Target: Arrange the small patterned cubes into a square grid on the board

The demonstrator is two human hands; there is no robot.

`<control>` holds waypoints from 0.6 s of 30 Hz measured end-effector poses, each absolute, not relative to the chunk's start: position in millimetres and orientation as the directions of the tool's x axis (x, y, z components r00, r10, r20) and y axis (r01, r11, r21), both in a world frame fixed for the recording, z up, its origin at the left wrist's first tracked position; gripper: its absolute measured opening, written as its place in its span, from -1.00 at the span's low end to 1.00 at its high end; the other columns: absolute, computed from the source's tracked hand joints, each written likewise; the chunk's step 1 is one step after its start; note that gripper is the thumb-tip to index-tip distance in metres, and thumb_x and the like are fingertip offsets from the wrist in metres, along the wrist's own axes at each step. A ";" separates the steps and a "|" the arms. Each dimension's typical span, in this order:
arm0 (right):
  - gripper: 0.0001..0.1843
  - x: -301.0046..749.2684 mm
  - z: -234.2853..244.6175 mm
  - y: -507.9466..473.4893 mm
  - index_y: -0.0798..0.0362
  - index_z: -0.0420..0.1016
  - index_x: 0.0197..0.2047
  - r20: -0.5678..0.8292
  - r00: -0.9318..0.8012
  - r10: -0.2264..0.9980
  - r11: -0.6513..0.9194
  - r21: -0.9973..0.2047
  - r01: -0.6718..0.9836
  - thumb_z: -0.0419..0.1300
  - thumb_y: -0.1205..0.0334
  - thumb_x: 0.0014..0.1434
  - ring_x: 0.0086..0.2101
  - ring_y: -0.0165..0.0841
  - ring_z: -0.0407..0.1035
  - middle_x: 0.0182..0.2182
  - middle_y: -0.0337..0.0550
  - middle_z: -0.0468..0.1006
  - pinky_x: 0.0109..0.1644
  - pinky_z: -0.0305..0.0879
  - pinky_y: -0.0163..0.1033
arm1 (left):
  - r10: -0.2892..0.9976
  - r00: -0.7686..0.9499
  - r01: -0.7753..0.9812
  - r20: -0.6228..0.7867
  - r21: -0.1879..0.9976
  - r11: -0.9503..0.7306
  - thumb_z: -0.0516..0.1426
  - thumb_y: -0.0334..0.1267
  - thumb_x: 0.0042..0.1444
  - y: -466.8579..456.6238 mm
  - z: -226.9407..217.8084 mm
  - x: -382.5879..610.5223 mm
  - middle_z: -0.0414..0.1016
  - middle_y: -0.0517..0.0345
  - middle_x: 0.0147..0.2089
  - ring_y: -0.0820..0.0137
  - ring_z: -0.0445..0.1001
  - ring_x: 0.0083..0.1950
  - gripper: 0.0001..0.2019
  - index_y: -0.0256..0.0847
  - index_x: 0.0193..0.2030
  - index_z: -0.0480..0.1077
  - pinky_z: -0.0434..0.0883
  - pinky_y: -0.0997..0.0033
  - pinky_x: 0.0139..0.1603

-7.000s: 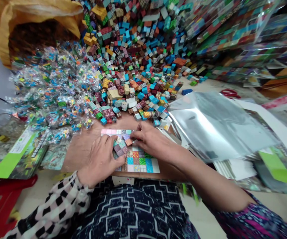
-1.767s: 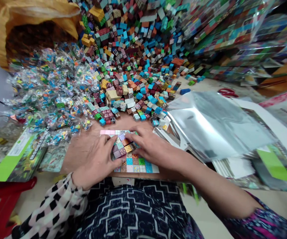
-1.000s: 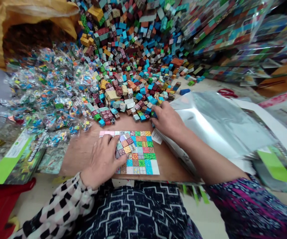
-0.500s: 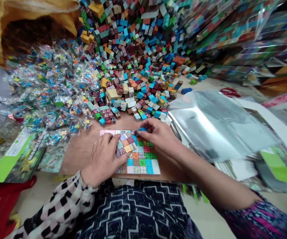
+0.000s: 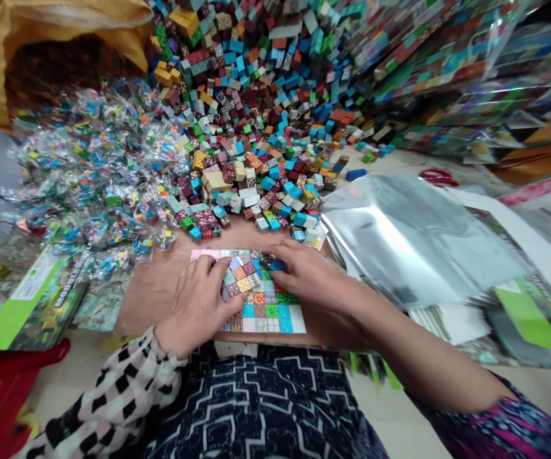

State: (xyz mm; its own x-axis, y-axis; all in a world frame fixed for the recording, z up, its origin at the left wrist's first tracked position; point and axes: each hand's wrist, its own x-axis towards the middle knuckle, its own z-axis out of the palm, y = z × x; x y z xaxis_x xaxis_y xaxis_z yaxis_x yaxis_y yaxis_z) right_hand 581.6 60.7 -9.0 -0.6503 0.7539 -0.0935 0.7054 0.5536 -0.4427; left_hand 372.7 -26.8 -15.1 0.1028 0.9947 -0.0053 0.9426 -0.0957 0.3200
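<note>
Brown board (image 5: 151,280) stretches across the near side of this crowded worktop, and beyond it, at twelve o'clock, rises a huge heap of loose blocks (image 5: 256,134). Crinkled bagged pieces (image 5: 98,159) crowd in from ten o'clock; a clear plastic sleeve (image 5: 414,236) gleams at two. Right in the middle, the patterned tile sheet (image 5: 259,324) lies flat on the board, and the action is all above it! The left hand (image 5: 194,306) grips a small cluster of blocks (image 5: 241,275) between thumb and forefinger, set askew to the printed grid. And look, the right hand (image 5: 307,271) pinches a dark-and-blue piece (image 5: 278,264), long axis apparently running nine to three, though fingers cover part of it. That piece sits at two o'clock from the cluster, very near; I can't tell whether they touch. What's different? A second ago the right hand was at the heap's near edge; now it's back over the sheet, while the left has scarcely budged.
</note>
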 end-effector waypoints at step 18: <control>-0.54 600.2 6.9 93.1 0.14 0.41 0.18 0.011 -0.344 0.939 0.339 -0.196 0.920 0.09 0.24 0.23 -0.04 -0.08 0.36 -0.04 0.14 0.43 -0.01 0.33 -0.04 | 0.990 0.124 0.946 0.073 0.292 -0.140 0.21 -0.04 0.10 -29.2 -19.5 368.2 0.41 -0.10 -0.04 0.05 0.42 -0.02 -0.45 -0.29 0.17 0.38 0.43 -0.01 -0.02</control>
State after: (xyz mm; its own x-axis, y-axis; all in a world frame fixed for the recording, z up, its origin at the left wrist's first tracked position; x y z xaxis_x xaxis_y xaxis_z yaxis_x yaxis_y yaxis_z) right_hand 600.2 93.1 6.9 -0.3441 0.9389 0.0110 0.9200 0.3394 -0.1960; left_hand 368.2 -29.2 -19.5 0.1235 0.9896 0.0734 0.9461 -0.1398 0.2921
